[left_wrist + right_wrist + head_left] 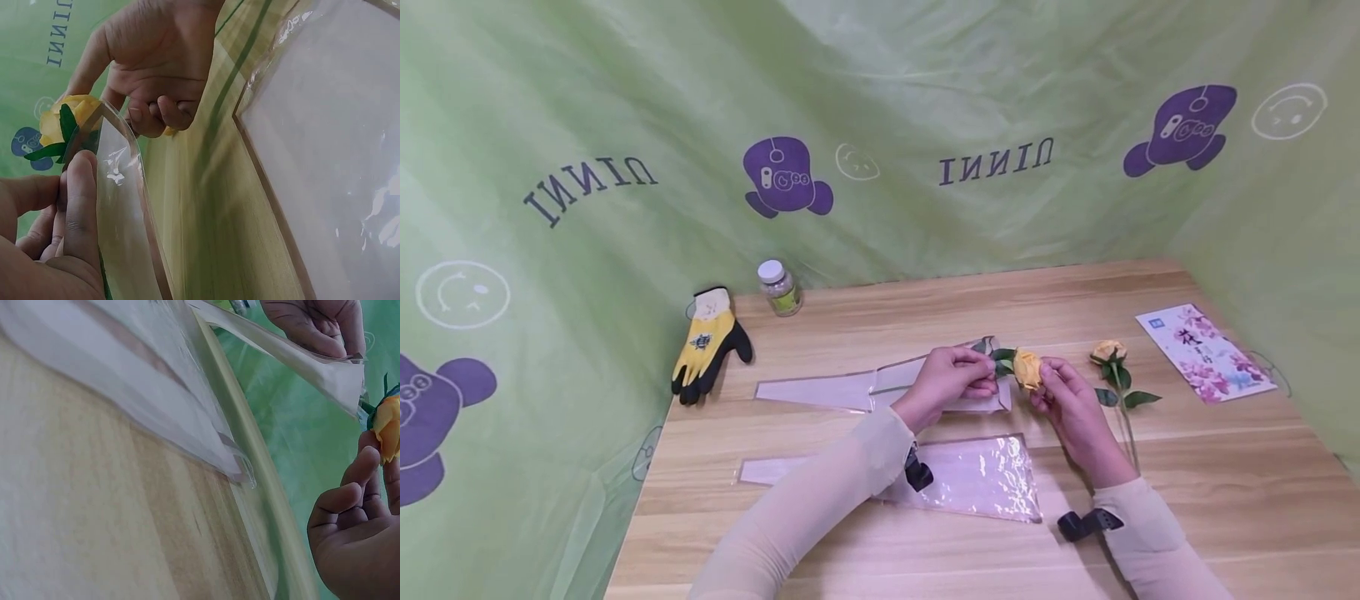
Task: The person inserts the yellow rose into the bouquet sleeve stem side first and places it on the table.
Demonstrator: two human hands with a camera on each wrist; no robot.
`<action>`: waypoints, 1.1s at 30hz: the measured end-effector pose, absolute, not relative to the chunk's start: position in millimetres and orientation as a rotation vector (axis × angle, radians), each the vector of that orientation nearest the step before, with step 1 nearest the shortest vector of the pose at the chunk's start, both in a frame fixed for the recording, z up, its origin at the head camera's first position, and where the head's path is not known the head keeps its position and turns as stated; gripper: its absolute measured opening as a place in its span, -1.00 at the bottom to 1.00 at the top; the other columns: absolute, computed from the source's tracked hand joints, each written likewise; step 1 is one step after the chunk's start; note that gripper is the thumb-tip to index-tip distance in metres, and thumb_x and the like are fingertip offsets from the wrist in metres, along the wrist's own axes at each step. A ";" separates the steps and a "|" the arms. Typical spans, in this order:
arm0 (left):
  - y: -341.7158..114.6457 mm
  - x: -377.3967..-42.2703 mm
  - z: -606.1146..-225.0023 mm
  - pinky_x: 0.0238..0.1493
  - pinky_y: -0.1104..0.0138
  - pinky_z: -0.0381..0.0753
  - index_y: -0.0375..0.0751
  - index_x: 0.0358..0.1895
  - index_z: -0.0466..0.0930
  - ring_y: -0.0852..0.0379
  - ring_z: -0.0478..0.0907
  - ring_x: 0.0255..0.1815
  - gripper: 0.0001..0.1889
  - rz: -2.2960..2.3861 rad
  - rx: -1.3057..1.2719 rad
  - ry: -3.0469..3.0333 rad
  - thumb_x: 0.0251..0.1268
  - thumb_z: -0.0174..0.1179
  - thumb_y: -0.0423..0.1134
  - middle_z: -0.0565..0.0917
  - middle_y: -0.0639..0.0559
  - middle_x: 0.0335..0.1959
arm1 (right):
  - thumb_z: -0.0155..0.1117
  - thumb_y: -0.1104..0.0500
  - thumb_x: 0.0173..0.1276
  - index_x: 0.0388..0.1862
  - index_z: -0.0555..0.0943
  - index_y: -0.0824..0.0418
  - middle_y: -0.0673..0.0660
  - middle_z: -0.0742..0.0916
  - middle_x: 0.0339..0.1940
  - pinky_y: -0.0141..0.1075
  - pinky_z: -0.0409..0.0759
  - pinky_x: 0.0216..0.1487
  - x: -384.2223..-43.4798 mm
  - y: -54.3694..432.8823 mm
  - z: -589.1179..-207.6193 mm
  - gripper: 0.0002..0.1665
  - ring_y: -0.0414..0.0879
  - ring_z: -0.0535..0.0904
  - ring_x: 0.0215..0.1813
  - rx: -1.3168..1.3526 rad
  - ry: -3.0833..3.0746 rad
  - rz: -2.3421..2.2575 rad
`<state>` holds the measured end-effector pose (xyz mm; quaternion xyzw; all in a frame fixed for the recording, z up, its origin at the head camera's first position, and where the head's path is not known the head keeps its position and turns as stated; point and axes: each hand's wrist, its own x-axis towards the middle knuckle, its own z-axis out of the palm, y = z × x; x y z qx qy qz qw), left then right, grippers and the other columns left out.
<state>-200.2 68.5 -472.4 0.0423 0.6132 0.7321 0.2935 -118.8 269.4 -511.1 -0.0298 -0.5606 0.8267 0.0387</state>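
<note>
A yellow artificial rose [1028,368] has its stem inside a clear, brown-edged flower sleeve [816,392], with the bloom and green leaves at the wide mouth. My left hand [951,379] pinches the sleeve's mouth edge between thumb and fingers, right beside the leaves. From the other side, my right hand [1078,421] holds the bloom by its petals. In the right wrist view the bloom [389,425] sits at the fingertips, partly cut off by the frame. The left wrist view shows the sleeve's rim [134,147] raised behind the left thumb.
A second flat sleeve [955,475] lies nearer me, partly under my left forearm. Another yellow rose [1108,350] lies right of my right hand, before a floral card [1206,354]. A yellow-black glove [707,346] and a white-capped jar [781,290] stand back left.
</note>
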 end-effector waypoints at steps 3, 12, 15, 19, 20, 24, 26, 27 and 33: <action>67.5 -200.4 -471.1 -0.28 0.29 0.82 -0.36 -0.19 0.72 0.08 0.72 -0.46 -0.94 1.950 0.125 1.630 0.35 0.28 -0.48 0.75 -0.25 -0.34 | 0.19 0.18 0.58 -0.04 0.61 0.17 0.00 0.62 -0.35 -0.46 0.60 -0.38 -120.1 266.4 -510.3 -0.89 -0.17 0.52 -0.38 -0.089 -1.750 2.484; 68.2 -199.6 -472.6 -0.32 0.30 0.82 -0.34 -0.17 0.71 0.09 0.71 -0.48 -0.93 1.946 0.118 1.649 0.36 0.27 -0.47 0.75 -0.23 -0.34 | 0.34 0.14 0.48 -0.02 0.70 0.16 0.04 0.67 -0.38 -0.45 0.63 -0.40 -123.4 263.7 -506.9 -0.83 -0.20 0.52 -0.41 -0.261 -1.945 2.237; 67.5 -199.8 -472.7 -0.33 0.30 0.82 -0.33 -0.16 0.71 0.09 0.71 -0.48 -0.92 1.948 0.115 1.646 0.35 0.28 -0.48 0.75 -0.24 -0.34 | 0.36 0.12 0.47 0.00 0.66 0.22 0.05 0.68 -0.34 -0.43 0.67 -0.34 -123.9 262.7 -502.0 -0.76 -0.17 0.54 -0.37 -0.291 -2.038 2.147; 66.8 -200.0 -472.6 -0.33 0.30 0.82 -0.33 -0.18 0.71 0.08 0.71 -0.48 -0.93 1.947 0.125 1.653 0.34 0.29 -0.48 0.75 -0.22 -0.34 | 0.35 0.14 0.48 -0.01 0.56 0.36 0.03 0.69 -0.30 -0.41 0.67 -0.33 -125.2 259.9 -498.0 -0.69 -0.14 0.54 -0.36 -0.248 -2.101 2.075; 66.7 -200.0 -472.5 -0.33 0.29 0.82 -0.34 -0.18 0.71 0.08 0.71 -0.48 -0.93 1.946 0.132 1.653 0.34 0.29 -0.48 0.75 -0.22 -0.34 | 0.35 0.14 0.48 -0.02 0.56 0.38 0.03 0.69 -0.30 -0.41 0.67 -0.34 -125.5 259.2 -498.0 -0.68 -0.13 0.54 -0.36 -0.241 -2.115 2.056; 67.0 -199.5 -471.5 -0.30 0.27 0.83 -0.32 -0.20 0.72 0.07 0.72 -0.47 -0.94 1.935 0.145 1.664 0.32 0.32 -0.47 0.75 -0.22 -0.35 | 0.35 0.12 0.48 0.01 0.56 0.41 0.02 0.70 -0.20 -0.43 0.69 -0.21 -125.6 257.0 -500.7 -0.63 -0.07 0.62 -0.20 -0.234 -2.202 1.966; 67.1 -198.9 -470.8 -0.30 0.26 0.83 -0.31 -0.20 0.72 0.06 0.72 -0.47 -0.94 1.930 0.145 1.667 0.32 0.32 -0.47 0.75 -0.23 -0.36 | 0.35 0.11 0.48 0.04 0.57 0.42 0.04 0.71 -0.15 -0.45 0.70 -0.15 -125.3 256.2 -502.1 -0.60 -0.03 0.64 -0.12 -0.227 -2.241 1.922; 67.1 -198.7 -470.5 -0.30 0.26 0.83 -0.31 -0.20 0.72 0.06 0.72 -0.47 -0.94 1.928 0.145 1.668 0.32 0.32 -0.47 0.75 -0.24 -0.36 | 0.35 0.11 0.48 0.05 0.57 0.43 0.05 0.71 -0.13 -0.46 0.70 -0.12 -125.1 255.6 -502.4 -0.59 -0.03 0.65 -0.09 -0.219 -2.251 1.907; 66.6 -197.9 -470.6 -0.31 0.26 0.83 -0.33 -0.20 0.72 0.07 0.72 -0.49 -0.94 1.925 0.134 1.665 0.32 0.31 -0.48 0.75 -0.25 -0.37 | 0.38 0.17 0.45 0.04 0.59 0.47 0.09 0.72 -0.12 -0.44 0.73 -0.12 -124.5 253.2 -503.1 -0.61 -0.05 0.69 -0.14 -0.189 -2.229 1.900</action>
